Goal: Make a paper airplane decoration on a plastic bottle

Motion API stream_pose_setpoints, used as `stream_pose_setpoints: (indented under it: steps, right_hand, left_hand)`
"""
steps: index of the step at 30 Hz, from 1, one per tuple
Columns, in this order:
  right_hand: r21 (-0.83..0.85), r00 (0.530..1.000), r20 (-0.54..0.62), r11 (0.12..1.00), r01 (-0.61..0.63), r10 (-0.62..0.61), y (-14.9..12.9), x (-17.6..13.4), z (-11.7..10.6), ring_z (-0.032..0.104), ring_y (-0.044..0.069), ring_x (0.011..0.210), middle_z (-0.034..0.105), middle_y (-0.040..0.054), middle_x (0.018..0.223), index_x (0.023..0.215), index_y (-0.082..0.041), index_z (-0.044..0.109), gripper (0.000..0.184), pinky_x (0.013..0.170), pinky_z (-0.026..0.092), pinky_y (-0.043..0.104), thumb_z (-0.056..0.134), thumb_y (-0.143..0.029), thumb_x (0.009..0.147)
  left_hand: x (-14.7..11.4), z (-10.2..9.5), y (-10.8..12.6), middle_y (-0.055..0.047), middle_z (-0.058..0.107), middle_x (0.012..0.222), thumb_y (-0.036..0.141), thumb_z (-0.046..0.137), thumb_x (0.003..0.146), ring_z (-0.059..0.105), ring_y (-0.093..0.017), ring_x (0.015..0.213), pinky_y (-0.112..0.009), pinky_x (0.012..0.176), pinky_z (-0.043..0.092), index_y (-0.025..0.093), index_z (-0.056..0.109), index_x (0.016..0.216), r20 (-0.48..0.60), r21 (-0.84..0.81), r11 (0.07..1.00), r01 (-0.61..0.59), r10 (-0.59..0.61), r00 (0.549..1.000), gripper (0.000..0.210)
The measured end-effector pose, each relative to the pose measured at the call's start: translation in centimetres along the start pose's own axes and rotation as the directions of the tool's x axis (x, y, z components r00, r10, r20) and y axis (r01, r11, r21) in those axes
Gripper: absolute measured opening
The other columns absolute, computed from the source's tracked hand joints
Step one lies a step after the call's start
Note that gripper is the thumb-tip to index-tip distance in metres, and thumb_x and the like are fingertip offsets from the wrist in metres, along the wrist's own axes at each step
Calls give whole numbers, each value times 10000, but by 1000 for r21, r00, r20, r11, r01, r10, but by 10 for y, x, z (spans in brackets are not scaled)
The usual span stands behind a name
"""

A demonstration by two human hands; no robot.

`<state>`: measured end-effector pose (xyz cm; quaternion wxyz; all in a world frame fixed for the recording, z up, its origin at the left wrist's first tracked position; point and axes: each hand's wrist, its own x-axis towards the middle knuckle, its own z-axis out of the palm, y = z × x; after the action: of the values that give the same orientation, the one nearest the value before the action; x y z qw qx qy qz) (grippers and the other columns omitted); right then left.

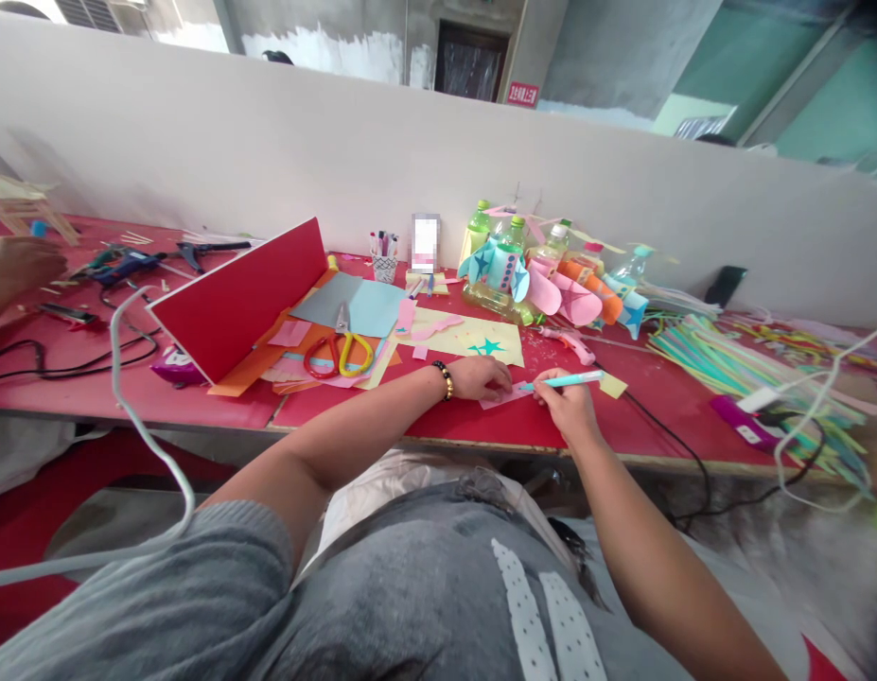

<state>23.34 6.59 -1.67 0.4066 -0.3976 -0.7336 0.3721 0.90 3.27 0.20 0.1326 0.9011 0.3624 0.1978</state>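
Light-blue pen (574, 379) at pink paper (496, 401), near the counter's (657, 426) front edge
The right hand (567, 409) has its grip closed around the pen; the left hand (479, 377), its grip loosely open, rests on the paper, near a yellow sheet (447, 346) with a green star (487, 347)

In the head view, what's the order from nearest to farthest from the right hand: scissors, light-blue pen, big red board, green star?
1. Light-blue pen: held in the right hand.
2. Green star: on the pale yellow sheet, to the left.
3. Scissors: farther left, lying on papers.
4. Red board: leftmost of the four.
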Motion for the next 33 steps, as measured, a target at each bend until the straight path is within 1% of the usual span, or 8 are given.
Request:
stream_pose_setpoints:
  steps: [7,20,27,30,33]
  right_hand:
    - [-29,999,39,1000,-4,5,-3,0,0,541,160,539,602,-7,580,746,-210,600,153,537,418,277,630,-358,770]
    - [-39,999,43,999,-5,7,-7,-1,0,553,169,556,615,0,597,746,-218,602,153,555,426,286,622,-368,768]
    - [21,1000,18,1000,-4,3,-4,-1,0,556,164,566,612,0,611,756,-214,601,161,558,439,282,635,-371,763]
    - [65,1000,-9,998,-6,7,-2,-2,-1,567,162,569,613,-2,622,773,-215,581,174,546,448,277,616,-385,777]
    - [86,1000,6,996,-13,12,-2,-3,0,577,163,564,625,4,617,776,-212,582,187,524,445,269,601,-398,787]
  left_hand:
    - [0,0,1,-78,693,1122,167,648,809,610,-213,1027,-297,917,441,186,734,1030,-5,-2,1000,3,-3,1000,238]
    - [0,-1,2,-69,700,1099,178,646,813,614,-203,1006,-281,901,438,195,738,1011,-13,-12,1000,-1,1,1000,219]
    - [0,1,1,-78,700,1095,179,640,817,615,-206,1009,-277,897,437,180,735,1011,-11,-20,1000,-9,9,1000,216]
    - [0,2,0,-77,697,1092,182,645,814,614,-199,1005,-268,893,437,177,733,999,-18,-22,1000,11,-12,1000,205]
    - [1,2,-2,-72,694,1071,190,662,797,620,-188,969,-260,876,442,176,730,971,-27,-24,999,42,-42,999,187]
